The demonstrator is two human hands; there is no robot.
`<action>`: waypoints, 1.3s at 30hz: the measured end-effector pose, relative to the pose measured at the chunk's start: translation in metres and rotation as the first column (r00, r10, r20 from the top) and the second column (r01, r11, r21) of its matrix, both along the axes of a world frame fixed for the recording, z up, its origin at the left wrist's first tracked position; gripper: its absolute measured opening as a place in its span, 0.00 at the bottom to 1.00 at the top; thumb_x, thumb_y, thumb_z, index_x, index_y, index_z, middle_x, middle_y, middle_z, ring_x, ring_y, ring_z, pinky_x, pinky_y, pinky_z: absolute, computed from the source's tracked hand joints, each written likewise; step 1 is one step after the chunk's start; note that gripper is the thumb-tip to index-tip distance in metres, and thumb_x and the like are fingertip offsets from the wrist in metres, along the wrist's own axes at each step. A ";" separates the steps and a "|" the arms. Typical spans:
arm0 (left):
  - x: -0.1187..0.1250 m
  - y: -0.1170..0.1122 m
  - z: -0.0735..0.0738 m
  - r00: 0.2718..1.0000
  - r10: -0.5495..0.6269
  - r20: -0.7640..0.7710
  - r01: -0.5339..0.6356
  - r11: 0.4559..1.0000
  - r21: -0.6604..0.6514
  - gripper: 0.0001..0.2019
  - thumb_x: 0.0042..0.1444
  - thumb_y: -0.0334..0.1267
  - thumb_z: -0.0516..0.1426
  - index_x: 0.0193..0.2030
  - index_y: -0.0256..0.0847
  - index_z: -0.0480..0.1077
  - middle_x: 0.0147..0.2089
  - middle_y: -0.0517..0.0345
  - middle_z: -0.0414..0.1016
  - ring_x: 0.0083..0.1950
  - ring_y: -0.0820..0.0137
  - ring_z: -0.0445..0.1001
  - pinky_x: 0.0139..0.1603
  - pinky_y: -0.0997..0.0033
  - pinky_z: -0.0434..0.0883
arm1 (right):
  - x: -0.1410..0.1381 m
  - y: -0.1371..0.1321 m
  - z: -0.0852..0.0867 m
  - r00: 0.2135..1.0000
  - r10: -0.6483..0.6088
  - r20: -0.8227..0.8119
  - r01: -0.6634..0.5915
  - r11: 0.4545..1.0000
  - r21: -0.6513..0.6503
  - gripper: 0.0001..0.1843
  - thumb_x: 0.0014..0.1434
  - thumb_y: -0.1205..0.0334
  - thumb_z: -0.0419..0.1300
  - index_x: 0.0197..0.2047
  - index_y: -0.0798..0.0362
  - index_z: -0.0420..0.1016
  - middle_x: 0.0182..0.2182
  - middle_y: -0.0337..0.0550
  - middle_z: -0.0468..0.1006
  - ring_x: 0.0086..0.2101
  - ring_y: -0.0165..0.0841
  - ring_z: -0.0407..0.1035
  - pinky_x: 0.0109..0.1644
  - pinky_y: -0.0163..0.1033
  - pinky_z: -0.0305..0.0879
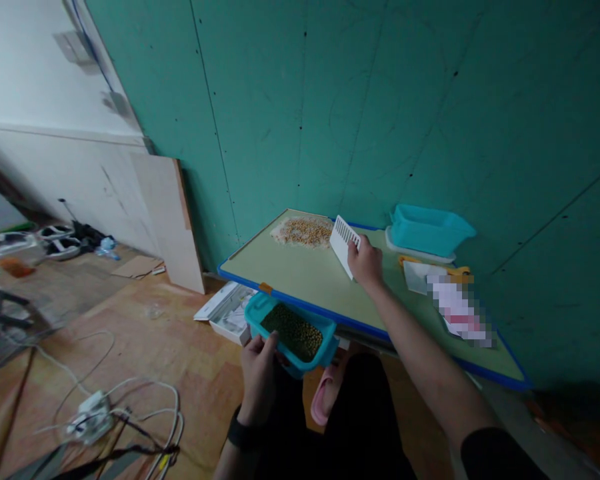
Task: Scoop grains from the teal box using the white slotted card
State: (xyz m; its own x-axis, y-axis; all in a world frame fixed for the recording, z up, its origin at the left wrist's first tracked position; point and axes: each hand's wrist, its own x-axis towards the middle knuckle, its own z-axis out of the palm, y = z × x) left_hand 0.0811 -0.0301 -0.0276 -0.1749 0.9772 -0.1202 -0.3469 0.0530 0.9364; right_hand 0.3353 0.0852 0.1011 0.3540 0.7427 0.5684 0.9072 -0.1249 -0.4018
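A white slotted scraper [341, 248] leans at a tilt over a pale tabletop [260, 267], its comb-like slots up toward the green wall [280, 100] and its solid lower edge slanting from far left to near right. The right grip [365, 261] is closed around its right side, partly hiding the plate, so its long axis cannot be told.

Below the tabletop's near edge, the left grip [259, 363] pinches the near rim of a turquoise bin [303, 366], thumb uppermost. The bin, of smooth plastic with rounded corners, opens upward, its long axis running left to right and dipping rightward; small dark-green grains cover most of its floor, with rounder tan ones at right.

Just left of the scraper, a loose, pebbly pile of tan and pale grains [305, 231] spreads near the far edge. Bare surface stretches from the pile to the blue-trimmed near edge. At right, beyond the right grip, a second turquoise bin [425, 230] stands near the wall.
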 end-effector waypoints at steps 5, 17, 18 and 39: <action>0.006 -0.011 -0.001 0.996 -0.094 0.012 0.094 0.996 -0.007 0.25 0.48 0.58 0.69 0.22 0.39 0.67 0.18 0.61 0.72 0.20 0.72 0.69 0.23 0.74 0.67 | 0.002 0.003 -0.003 0.997 0.067 -0.042 -0.066 0.997 0.027 0.16 0.67 0.58 0.51 0.49 0.57 0.75 0.40 0.59 0.84 0.38 0.46 0.78 0.41 0.42 0.65; 0.002 -0.017 0.003 0.987 -0.151 0.045 0.151 0.989 0.003 0.24 0.50 0.58 0.68 0.23 0.39 0.68 0.18 0.60 0.73 0.20 0.72 0.71 0.23 0.75 0.68 | 0.017 0.018 -0.017 0.981 0.184 -0.064 -0.172 0.972 0.162 0.18 0.65 0.52 0.53 0.46 0.54 0.78 0.37 0.56 0.84 0.35 0.44 0.76 0.35 0.41 0.64; 0.002 -0.017 0.003 0.988 -0.150 0.047 0.150 0.989 -0.002 0.25 0.49 0.58 0.69 0.22 0.39 0.68 0.18 0.61 0.73 0.20 0.72 0.71 0.23 0.75 0.68 | 0.017 0.018 -0.018 0.981 0.184 -0.061 -0.172 0.971 0.165 0.18 0.65 0.52 0.53 0.46 0.54 0.78 0.37 0.56 0.84 0.35 0.44 0.76 0.35 0.41 0.64; 0.001 -0.019 0.006 0.990 -0.137 0.034 0.138 0.990 -0.027 0.25 0.48 0.58 0.69 0.22 0.39 0.67 0.18 0.61 0.72 0.20 0.73 0.70 0.23 0.75 0.66 | 0.014 0.014 -0.012 0.973 0.216 -0.078 -0.207 0.973 0.104 0.19 0.65 0.52 0.54 0.49 0.54 0.78 0.40 0.56 0.85 0.38 0.46 0.78 0.38 0.41 0.66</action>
State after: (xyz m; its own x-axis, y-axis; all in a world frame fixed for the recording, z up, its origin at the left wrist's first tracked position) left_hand 0.0817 -0.0495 -0.0217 -0.0349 0.9877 -0.1527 -0.3645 0.1297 0.9221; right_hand 0.3491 0.0989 0.0893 0.2466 0.7508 0.6128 0.8693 0.1082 -0.4823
